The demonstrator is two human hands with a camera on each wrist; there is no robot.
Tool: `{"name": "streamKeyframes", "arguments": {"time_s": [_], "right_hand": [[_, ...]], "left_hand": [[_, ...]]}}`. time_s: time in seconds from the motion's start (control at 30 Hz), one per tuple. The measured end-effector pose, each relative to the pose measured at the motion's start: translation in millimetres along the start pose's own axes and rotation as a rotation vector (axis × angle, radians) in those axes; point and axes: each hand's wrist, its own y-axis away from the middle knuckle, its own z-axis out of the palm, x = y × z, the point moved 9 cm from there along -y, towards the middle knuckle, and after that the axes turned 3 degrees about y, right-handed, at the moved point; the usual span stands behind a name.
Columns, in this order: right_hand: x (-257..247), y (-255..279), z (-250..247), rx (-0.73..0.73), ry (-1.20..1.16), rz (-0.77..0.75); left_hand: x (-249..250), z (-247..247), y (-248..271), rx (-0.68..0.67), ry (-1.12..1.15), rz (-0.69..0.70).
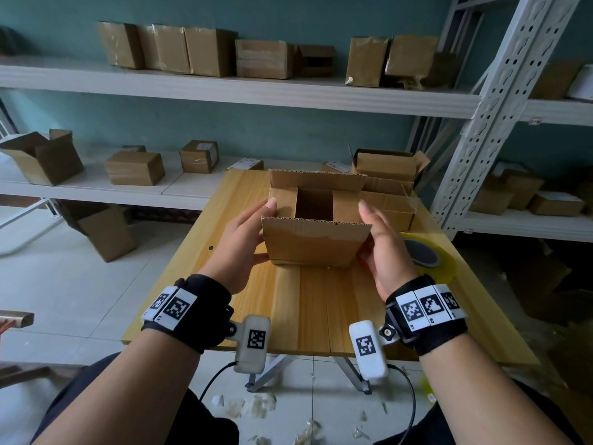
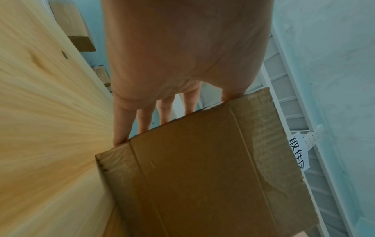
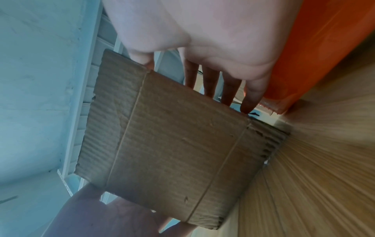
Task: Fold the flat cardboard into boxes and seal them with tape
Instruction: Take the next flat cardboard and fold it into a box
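A small brown cardboard box (image 1: 316,245) stands on the wooden table (image 1: 305,309) with its top open. Its two long flaps stand up, and its two short flaps are turned inward over the dark opening. My left hand (image 1: 256,229) holds the box's left side, with the thumb pressing the left short flap. My right hand (image 1: 375,232) holds the right side the same way, thumb on the right short flap. In the wrist views the fingers (image 2: 121,121) (image 3: 251,96) run straight along the box walls (image 2: 202,176) (image 3: 172,136). A roll of clear tape (image 1: 426,255) lies just right of my right hand.
More cardboard (image 1: 391,203) and an open box (image 1: 388,168) sit at the table's back right. White metal shelves (image 1: 224,88) behind and to the right carry several folded boxes. Another box (image 1: 106,232) stands on the floor at left, and scraps litter the floor below.
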Motion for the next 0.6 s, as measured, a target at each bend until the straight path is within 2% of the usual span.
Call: {"name": "streamKeyframes", "arguments": {"time_s": [0.1,0.6], "right_hand": [[7.3,-4.3,-1.6,-0.005,-0.033,0.026],[1.2,-4.5,-2.4,-0.009,-0.049,-0.025]], "left_hand": [[0.5,0.5,0.6,-0.001,0.000,-0.007],[-2.5,-3.2,-2.9,-0.001,-0.012,0.017]]}}
